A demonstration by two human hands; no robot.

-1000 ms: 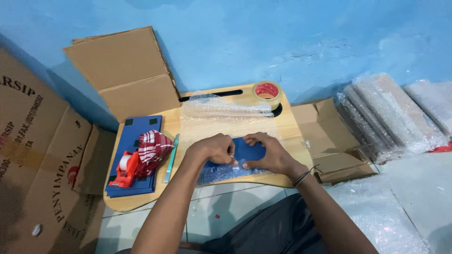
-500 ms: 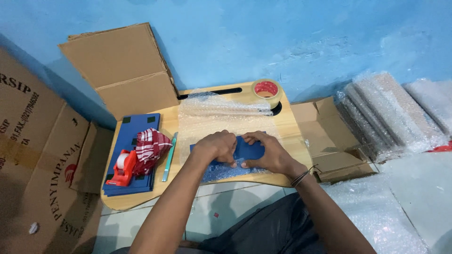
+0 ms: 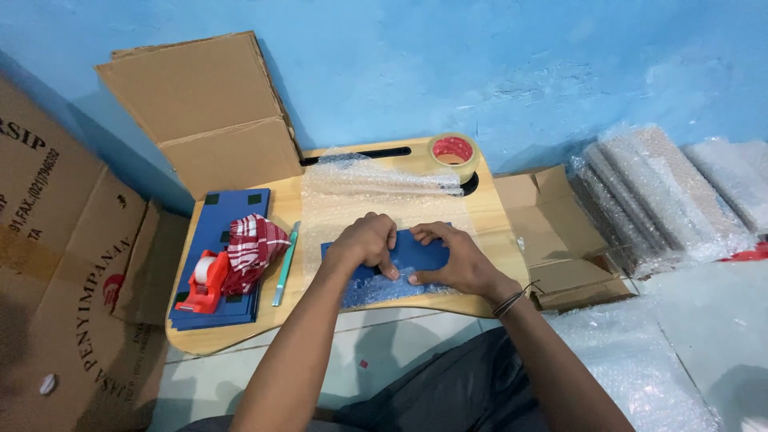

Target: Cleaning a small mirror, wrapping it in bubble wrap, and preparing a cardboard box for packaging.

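Pale wooden lap worktop (image 3: 488, 232), light tan, centre of frame. Flat dark-blue card (image 3: 416, 250) on clear bubble-wrap sheet (image 3: 360, 188), centre. Stack of dark-blue flat sheets (image 3: 220, 220) with small black squares, left of centre. Red-and-white checked cloth (image 3: 252, 248) on stack. Red plastic tape dispenser (image 3: 200, 288), white roll. Teal pen (image 3: 284, 264). Tan tape roll (image 3: 453, 152), red core, upper centre. Brown cardboard boxes (image 3: 200, 104), upper left. Blue wall (image 3: 480, 56).

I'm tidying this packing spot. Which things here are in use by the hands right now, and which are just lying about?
In use: left hand and right hand pressing on the blue flat item, which lies on the bubble wrap sheet.

Lying about: tape roll, red tape dispenser, checked cloth, teal cutter, blue stack, cardboard boxes, wrapped bundles.
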